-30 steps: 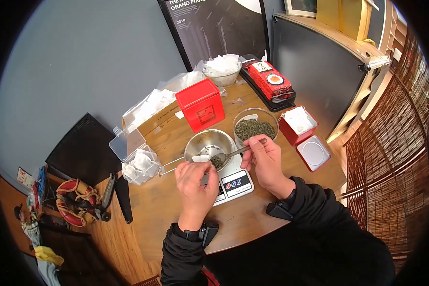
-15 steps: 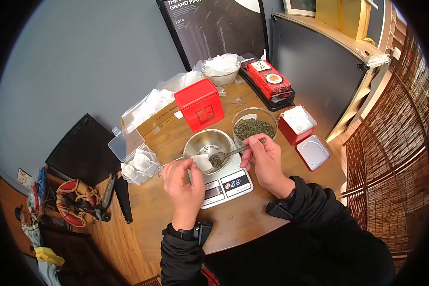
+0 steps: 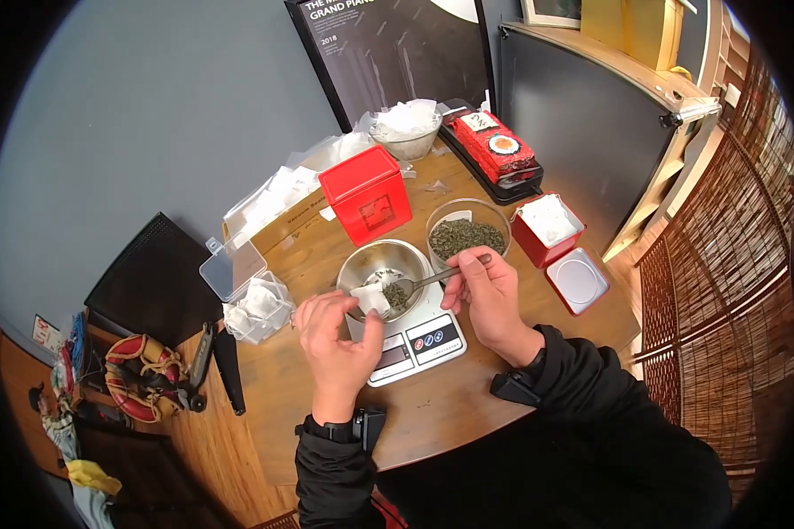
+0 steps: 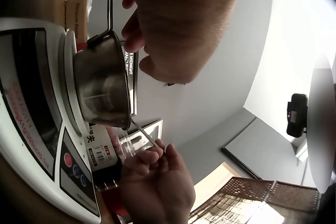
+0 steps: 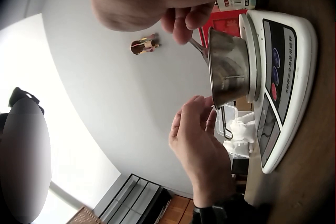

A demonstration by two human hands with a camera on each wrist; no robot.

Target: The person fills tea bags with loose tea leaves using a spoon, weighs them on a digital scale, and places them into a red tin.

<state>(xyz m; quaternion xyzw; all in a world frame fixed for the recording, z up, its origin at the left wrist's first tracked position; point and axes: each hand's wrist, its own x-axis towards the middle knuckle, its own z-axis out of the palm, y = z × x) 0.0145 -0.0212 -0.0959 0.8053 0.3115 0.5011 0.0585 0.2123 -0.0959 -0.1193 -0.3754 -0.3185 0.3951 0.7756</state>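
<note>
A steel pot (image 3: 355, 264) stands on a white kitchen scale (image 3: 437, 339). Inside it are dark dried leaves (image 3: 397, 295) and a small white pouch (image 3: 372, 300). My right hand (image 3: 492, 300) pinches the handle of a spoon (image 3: 439, 277), whose bowl is down among the leaves. At the pot's near-left rim is my left hand (image 3: 337, 342), thumb apart from the bent fingers; no grip on the pouch shows. In the right wrist view, the left hand's (image 5: 199, 142) fingertips are close to the pot's rim (image 5: 212, 77). Behind my right hand, a glass bowl (image 3: 430, 231) holds more leaves.
A red tin (image 3: 366, 189) stands behind the pot. To the right are an open red tin of white pouches (image 3: 549, 220) and its lid (image 3: 578, 280). A clear box of white pouches (image 3: 258, 309) is at left. Red packages (image 3: 501, 150) lie at the back.
My left hand has drawn back leftward from over the pot, its thumb and fingers spreading apart, and more of the white pouch shows. The right hand and spoon have barely moved.
</note>
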